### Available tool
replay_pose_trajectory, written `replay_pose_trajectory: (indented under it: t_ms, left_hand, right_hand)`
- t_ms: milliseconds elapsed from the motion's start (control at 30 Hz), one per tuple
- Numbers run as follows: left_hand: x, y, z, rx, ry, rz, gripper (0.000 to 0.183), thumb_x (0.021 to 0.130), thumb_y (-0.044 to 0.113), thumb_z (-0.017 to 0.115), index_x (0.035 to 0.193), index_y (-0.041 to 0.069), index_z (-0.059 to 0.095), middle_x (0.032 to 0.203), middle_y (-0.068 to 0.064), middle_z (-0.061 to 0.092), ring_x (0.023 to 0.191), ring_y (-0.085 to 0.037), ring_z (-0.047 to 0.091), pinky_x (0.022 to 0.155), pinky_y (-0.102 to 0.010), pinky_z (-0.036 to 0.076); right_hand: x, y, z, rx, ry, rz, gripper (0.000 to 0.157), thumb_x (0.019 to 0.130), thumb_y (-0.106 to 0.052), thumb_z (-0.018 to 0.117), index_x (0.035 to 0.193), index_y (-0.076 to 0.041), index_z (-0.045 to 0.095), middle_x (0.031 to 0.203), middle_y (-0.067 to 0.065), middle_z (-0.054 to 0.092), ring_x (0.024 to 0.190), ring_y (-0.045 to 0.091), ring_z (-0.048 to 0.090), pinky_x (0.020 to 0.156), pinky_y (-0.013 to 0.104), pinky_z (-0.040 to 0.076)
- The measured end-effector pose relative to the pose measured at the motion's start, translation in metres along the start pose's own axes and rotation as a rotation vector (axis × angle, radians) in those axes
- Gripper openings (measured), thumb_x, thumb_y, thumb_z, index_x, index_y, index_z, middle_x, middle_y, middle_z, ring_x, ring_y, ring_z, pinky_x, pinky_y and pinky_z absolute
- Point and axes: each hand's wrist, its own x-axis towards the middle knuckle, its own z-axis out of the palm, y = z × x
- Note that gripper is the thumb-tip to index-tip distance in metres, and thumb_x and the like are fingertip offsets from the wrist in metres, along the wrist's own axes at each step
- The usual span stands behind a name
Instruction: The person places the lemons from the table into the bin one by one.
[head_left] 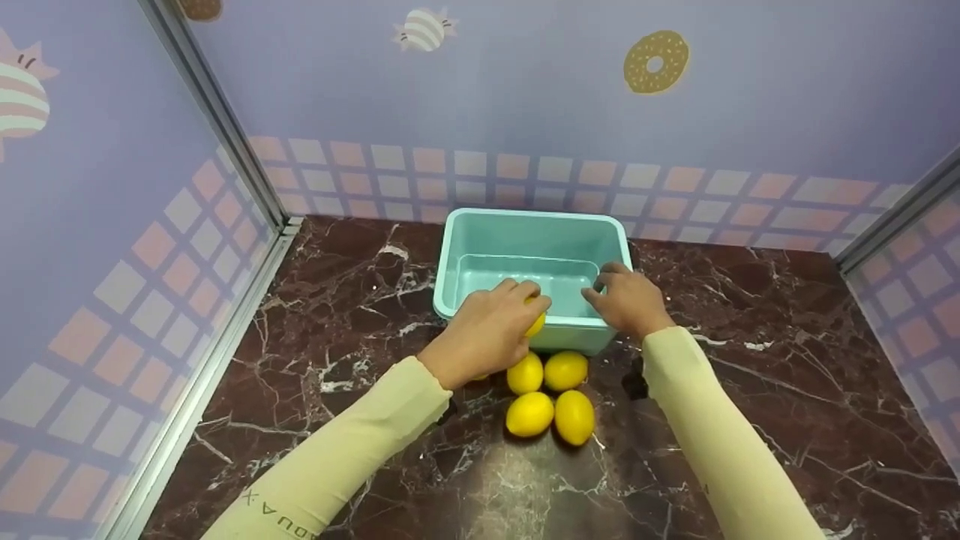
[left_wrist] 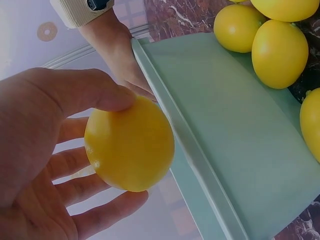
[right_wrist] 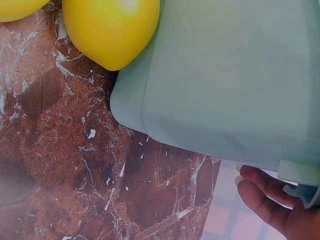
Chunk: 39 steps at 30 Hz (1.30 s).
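My left hand (head_left: 491, 326) holds a lemon (left_wrist: 131, 145) between thumb and fingers, above the front rim of a light teal plastic bin (head_left: 536, 217). In the left wrist view the thumb lies on the lemon's top and the fingers curve behind it. My right hand (head_left: 634, 300) grips the bin's right rim near the front corner, and some of its fingers (right_wrist: 262, 200) show beside the outer wall. Several more lemons (head_left: 529, 414) lie in a cluster on the marbled tabletop in front of the bin. One is mostly hidden under the left wrist.
The dark red marbled tabletop (head_left: 360, 442) extends around the bin. Behind it stands a purple wall panel (head_left: 525, 97) with pink and white squares. A metal-framed side panel (head_left: 127, 247) borders the left, and another frame (head_left: 900, 210) the right.
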Motion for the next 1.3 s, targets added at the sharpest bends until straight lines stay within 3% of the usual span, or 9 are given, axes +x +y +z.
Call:
replay_pose_trajectory:
  t_ms: [467,700,1300]
  left_hand:
    - [0.006,-0.011,0.004,-0.032,0.002,-0.021,0.041,0.078,0.018,0.071,0.117,0.014,0.059,0.114,-0.004,0.060,0.094,-0.023,0.060,0.061,-0.035,0.055]
    - [0.010,-0.017,0.008,-0.043,-0.021,-0.041,0.044,0.079,0.020,0.071,0.121,0.014,0.058,0.119,-0.005,0.060,0.101,-0.024,0.060,0.064,-0.037,0.057]
    - [0.017,-0.025,0.012,-0.078,0.016,-0.072,0.041,0.079,0.019,0.070,0.117,0.013,0.059,0.119,-0.005,0.060,0.107,-0.023,0.060,0.068,-0.040,0.057]
  right_hand:
    - [0.000,0.000,0.000,-0.010,0.004,0.001,0.042,0.095,-0.041,0.052,0.107,-0.003,0.068,0.137,0.016,0.052,0.114,0.043,0.057,0.097,0.058,0.045]
    - [0.001,-0.002,0.001,-0.007,-0.009,0.012,0.045,0.095,-0.042,0.051,0.109,-0.003,0.067,0.136,0.016,0.052,0.115,0.042,0.056,0.099,0.058,0.044]
    - [0.000,-0.002,0.000,0.014,0.005,0.022,0.045,0.095,-0.043,0.051,0.107,-0.003,0.068,0.136,0.014,0.053,0.114,0.042,0.057,0.098,0.058,0.044]
